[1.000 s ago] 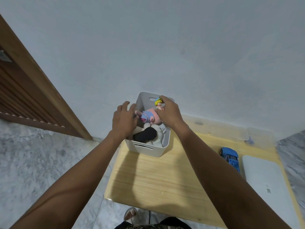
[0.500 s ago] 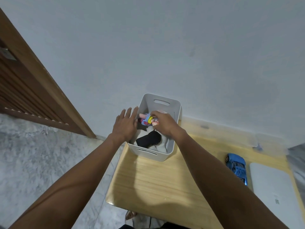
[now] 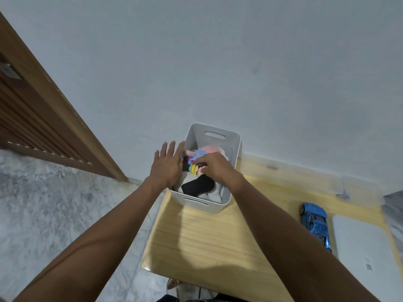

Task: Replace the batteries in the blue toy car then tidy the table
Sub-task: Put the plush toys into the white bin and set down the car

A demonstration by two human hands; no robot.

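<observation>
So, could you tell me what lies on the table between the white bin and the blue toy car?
Nothing rests there: the head view shows only bare wooden table between the white bin and the blue toy car, though the right forearm passes above it.

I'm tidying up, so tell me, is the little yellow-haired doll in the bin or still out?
In. The right hand holds the yellow-haired doll below the rim of the white bin, among the soft toys.
</observation>
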